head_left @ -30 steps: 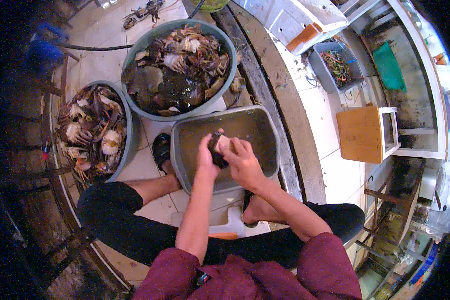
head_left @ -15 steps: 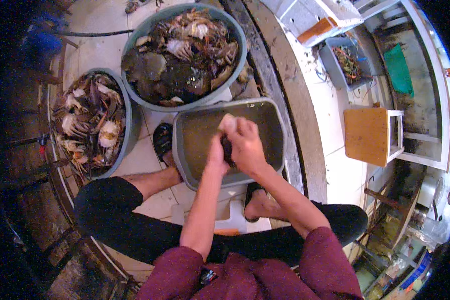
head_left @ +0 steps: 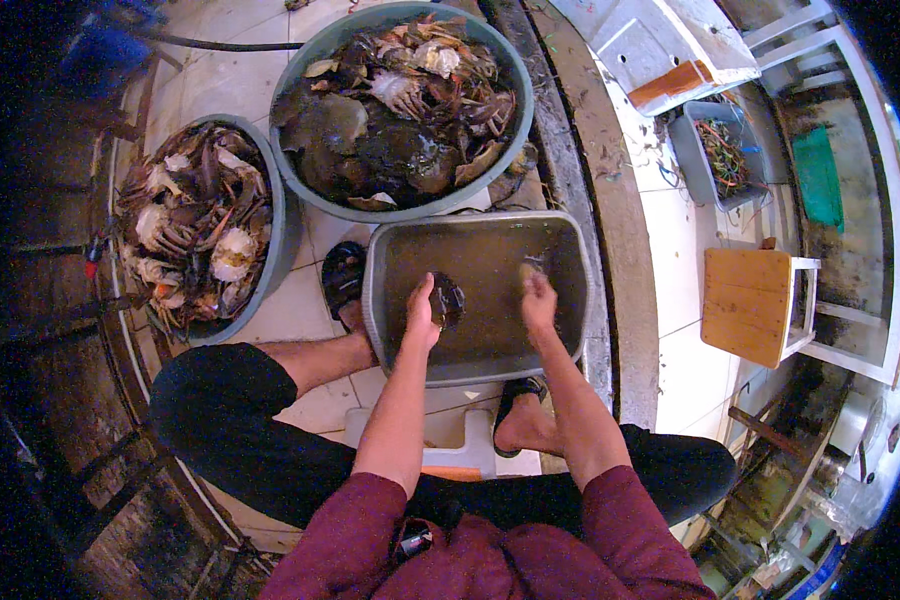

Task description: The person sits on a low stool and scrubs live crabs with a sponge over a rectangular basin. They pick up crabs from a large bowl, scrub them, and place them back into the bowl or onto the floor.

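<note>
A grey rectangular tub (head_left: 374, 335) of murky brown water stands between my feet. My left hand (head_left: 423, 315) is over its left part, thumb up, gripping a dark, shiny, rounded thing (head_left: 449, 300); its exact kind is unclear. Over the tub's right side, my right hand (head_left: 539, 303) is closed, slightly blurred, around a small pale-and-dark piece (head_left: 534, 264) that sticks out past the fingers. The two hands are apart.
Beyond the tub, a large round basin (head_left: 284, 165) holds crabs and dark shells. Another crab basin (head_left: 271, 265) stands left. A raised ledge (head_left: 620, 220) runs along the tub's right. Further right are a wooden-topped stool (head_left: 748, 305) and a grey bin (head_left: 692, 160) with colourful strands.
My hands were together over the tub, with a pale piece at the fingertips. They have separated: the right moved right, the left slightly left with the dark thing. The view shifted slightly.
</note>
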Demonstrator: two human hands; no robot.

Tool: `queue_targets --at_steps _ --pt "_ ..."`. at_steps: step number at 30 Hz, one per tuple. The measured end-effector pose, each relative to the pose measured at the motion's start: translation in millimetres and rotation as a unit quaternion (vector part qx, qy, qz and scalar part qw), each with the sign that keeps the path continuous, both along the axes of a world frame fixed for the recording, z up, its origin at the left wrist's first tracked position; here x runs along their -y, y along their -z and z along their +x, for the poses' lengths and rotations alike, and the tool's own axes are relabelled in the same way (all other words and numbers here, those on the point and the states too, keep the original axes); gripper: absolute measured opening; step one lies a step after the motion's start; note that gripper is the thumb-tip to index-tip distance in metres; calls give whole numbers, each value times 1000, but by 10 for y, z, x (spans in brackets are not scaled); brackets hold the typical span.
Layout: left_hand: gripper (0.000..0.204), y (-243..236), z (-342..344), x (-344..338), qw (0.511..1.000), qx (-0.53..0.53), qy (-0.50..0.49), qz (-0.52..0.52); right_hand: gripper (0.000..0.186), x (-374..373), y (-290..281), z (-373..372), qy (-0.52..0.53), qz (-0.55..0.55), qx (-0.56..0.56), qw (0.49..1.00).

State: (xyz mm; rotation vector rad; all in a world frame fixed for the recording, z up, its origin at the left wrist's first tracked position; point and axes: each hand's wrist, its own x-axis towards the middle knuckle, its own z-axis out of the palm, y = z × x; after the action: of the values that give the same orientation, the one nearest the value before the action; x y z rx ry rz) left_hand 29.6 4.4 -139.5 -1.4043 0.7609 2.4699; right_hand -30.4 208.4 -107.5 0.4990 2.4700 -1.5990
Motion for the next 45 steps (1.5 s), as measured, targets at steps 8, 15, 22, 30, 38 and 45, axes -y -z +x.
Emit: queue_targets --at_steps 8,15,22,30,38,45 --pt "50 492 -31 68 986 70 148 -38 37 303 -663 41 -112 -149 204 961" --pt "74 560 95 39 933 133 259 -213 32 62 -29 163 5 234 56 970" --pt "69 -57 297 -239 638 27 457 -619 34 187 -523 132 -161 -70 201 964" --pt "77 -529 358 -433 550 80 607 -568 36 -288 -326 192 65 218 98 969" --pt "46 98 467 -32 845 2 406 -349 37 293 -735 247 -205 -143 230 941" --pt "40 -271 228 314 966 -113 111 206 34 -190 -524 256 -115 278 72 951"
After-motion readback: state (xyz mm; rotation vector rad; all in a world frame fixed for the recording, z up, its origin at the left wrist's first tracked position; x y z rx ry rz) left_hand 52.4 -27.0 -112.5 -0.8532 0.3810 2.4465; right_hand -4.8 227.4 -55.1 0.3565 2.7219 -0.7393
